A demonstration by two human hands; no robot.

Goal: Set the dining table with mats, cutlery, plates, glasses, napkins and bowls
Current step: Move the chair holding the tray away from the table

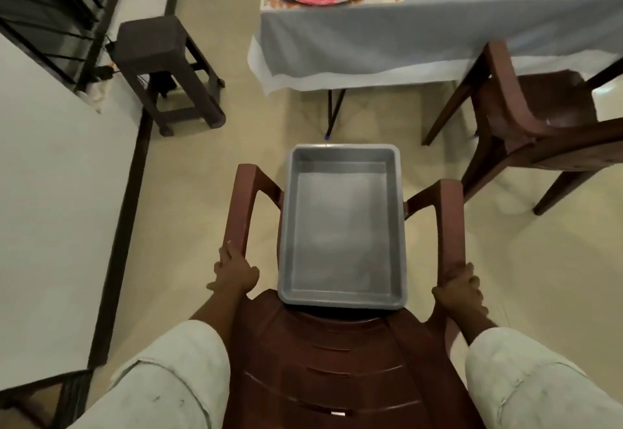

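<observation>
Behind a brown chair [330, 361] carrying a grey tray [340, 226], our left hand [234, 273] and right hand [460, 288] curl fingers around its armrests, forearms extended.

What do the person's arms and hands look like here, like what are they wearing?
Both arms wear loose, pale whitish sleeves ending partway down the forearm, leaving forearms and hands bare. The left sleeve shows a few small dark specks; the right sleeve has a seam line. The left hand and right hand show no gloves; rings or a watch cannot be made out.
</observation>
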